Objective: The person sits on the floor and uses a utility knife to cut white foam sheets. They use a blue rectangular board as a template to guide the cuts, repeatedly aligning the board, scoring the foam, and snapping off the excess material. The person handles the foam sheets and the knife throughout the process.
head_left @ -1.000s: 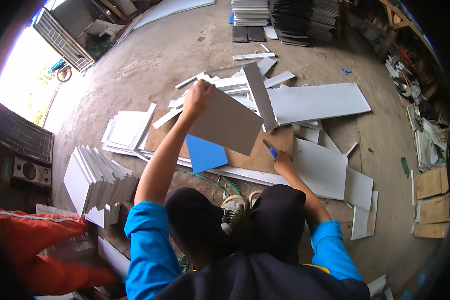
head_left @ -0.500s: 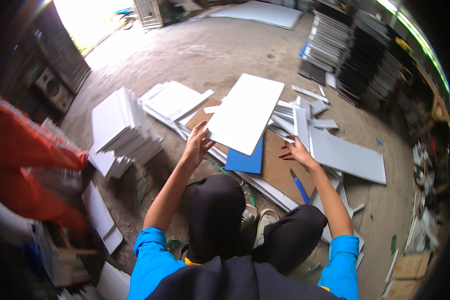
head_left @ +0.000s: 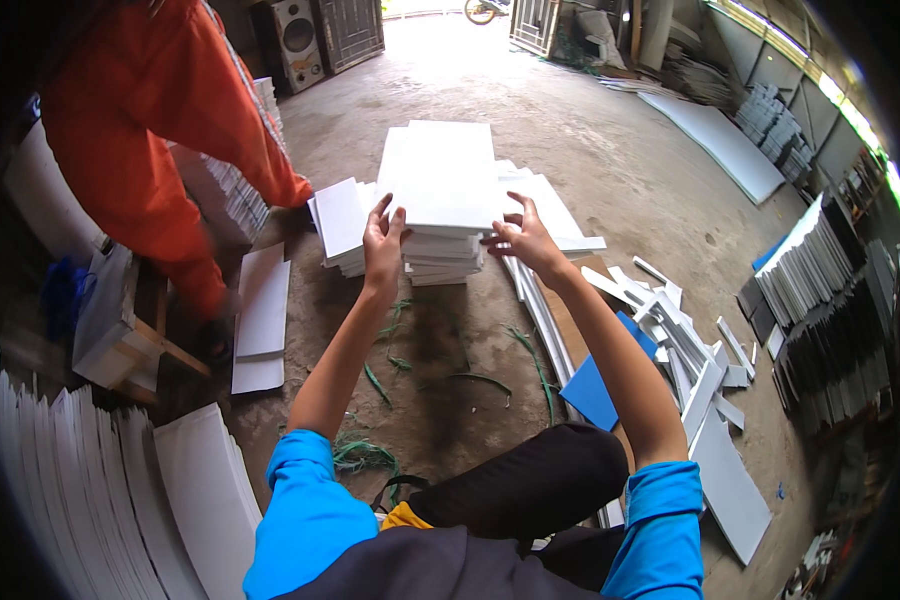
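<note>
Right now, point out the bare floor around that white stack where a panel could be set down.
Bare concrete lies beyond the stack of white panels, running toward the doorway. The floor nearer the person, between the left hand and right hand, is partly free, strewn with green strapping. Crowded: offcut strips to the right, a shorter white stack and a person in orange to the left.

Bare concrete floor point(head_left: 610, 160) runs to a daylit doorway point(head_left: 440, 10), dark stacked sheets point(head_left: 820, 330) lining the right wall.

A blue sheet point(head_left: 592, 388) is laid on the floor among white offcuts point(head_left: 692, 350); green strapping point(head_left: 480, 378) is strewn nearby; a person in orange point(head_left: 160, 130) is seen at left.
</note>
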The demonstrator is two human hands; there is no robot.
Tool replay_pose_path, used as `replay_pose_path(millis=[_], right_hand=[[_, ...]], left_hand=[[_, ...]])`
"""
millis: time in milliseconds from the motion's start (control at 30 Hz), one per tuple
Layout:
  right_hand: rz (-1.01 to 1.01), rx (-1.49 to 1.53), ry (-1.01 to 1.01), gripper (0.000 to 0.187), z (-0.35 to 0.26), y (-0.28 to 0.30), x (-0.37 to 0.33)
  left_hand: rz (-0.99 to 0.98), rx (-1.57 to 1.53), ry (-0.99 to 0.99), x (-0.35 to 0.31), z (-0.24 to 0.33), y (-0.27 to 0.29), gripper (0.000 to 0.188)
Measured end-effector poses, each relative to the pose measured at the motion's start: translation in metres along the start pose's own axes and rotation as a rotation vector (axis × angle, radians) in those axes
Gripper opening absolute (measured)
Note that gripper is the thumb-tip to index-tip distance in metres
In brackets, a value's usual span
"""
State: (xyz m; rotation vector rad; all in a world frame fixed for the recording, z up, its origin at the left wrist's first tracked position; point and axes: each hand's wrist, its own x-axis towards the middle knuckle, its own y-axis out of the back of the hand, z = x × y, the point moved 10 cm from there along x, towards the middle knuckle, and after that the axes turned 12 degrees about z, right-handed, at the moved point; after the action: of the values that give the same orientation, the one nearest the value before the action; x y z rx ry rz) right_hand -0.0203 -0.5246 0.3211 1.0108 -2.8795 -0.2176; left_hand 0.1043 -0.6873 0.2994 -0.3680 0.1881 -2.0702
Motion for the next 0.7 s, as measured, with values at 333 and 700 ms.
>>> replay_pose_path(millis=[333,700], right_hand=[[0.018,-0.418,0.225,0.054,-0.004,0.007,0.025],[0.439,-0.606,-0.126,0.027,0.141,0.321,-0.181]], left_hand=[[0.431,0.884,-0.553,0.02,0.022,-0.002,0.062],[-0.911,0.584,-0.751,-0.216,-0.047,-0.269,0.048]])
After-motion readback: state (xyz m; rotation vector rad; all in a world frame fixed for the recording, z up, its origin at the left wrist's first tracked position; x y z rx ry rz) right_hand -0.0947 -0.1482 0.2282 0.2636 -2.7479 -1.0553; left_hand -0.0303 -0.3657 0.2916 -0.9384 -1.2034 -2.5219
